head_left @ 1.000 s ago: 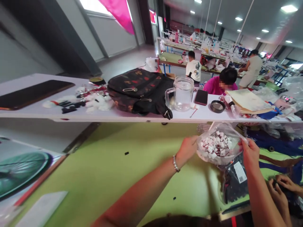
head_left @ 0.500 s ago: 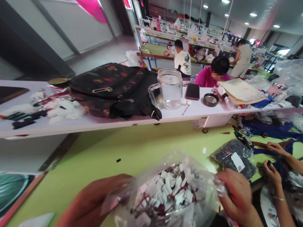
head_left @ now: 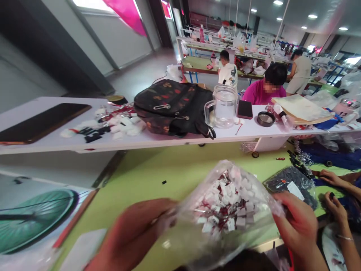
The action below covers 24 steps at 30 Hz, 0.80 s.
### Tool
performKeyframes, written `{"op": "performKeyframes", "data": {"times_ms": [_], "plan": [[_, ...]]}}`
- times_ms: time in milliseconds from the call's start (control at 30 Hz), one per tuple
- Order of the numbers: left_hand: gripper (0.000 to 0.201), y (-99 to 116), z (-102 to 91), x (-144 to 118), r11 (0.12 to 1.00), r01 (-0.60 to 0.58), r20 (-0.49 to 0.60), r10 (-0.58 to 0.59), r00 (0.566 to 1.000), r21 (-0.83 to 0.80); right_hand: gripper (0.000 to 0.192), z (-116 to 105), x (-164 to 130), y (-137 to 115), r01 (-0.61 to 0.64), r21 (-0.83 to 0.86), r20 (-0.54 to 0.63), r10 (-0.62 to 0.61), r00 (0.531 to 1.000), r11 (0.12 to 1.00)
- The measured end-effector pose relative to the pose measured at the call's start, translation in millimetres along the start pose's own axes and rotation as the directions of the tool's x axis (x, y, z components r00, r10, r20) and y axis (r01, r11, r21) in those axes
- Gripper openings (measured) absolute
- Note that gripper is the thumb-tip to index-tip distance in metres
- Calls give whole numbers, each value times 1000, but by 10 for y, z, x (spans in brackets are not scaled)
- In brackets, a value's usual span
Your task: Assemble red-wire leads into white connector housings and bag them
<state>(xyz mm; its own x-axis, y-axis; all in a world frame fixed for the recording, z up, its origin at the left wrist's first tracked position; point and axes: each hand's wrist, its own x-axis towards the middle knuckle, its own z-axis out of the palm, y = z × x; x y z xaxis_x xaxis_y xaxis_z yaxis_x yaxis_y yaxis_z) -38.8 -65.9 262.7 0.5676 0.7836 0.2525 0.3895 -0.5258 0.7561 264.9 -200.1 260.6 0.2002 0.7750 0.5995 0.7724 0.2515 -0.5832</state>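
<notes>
Close under the camera I hold up a clear plastic bag [head_left: 225,210] full of small white tags with red strings. My left hand [head_left: 135,233] grips its left edge and my right hand [head_left: 299,226] grips its right edge. The bag hangs above the green table [head_left: 169,169]. A dark bag of small black parts [head_left: 293,182] with a white label lies on the table just beyond my right hand.
A white shelf [head_left: 158,141] crosses the view, carrying a black patterned bag [head_left: 172,107], a clear glass mug [head_left: 224,107], a phone [head_left: 244,109], loose white tags [head_left: 113,126] and a dark tablet [head_left: 42,122]. Another person's hands [head_left: 332,192] work at the right. Several people sit at benches behind.
The tag bag came from arm's length over the table up close to the camera, both hands still on it. The view has swung slightly right again.
</notes>
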Motion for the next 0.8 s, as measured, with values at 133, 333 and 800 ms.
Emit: {"op": "performKeyframes", "data": {"times_ms": [133,333,800], "plan": [[33,-232,360,241,954,261,-45,-270,962,-148,16,371,-103,398,-373,137,-39,381,924,918],[32,-656,283,277,958,93,-75,-117,990,-273,22,287,-110,640,-356,174,140,335,932,918],[49,-689,1020,652,926,96,208,-19,978,-366,33,1222,11,747,-321,353,243,245,938,879]]}}
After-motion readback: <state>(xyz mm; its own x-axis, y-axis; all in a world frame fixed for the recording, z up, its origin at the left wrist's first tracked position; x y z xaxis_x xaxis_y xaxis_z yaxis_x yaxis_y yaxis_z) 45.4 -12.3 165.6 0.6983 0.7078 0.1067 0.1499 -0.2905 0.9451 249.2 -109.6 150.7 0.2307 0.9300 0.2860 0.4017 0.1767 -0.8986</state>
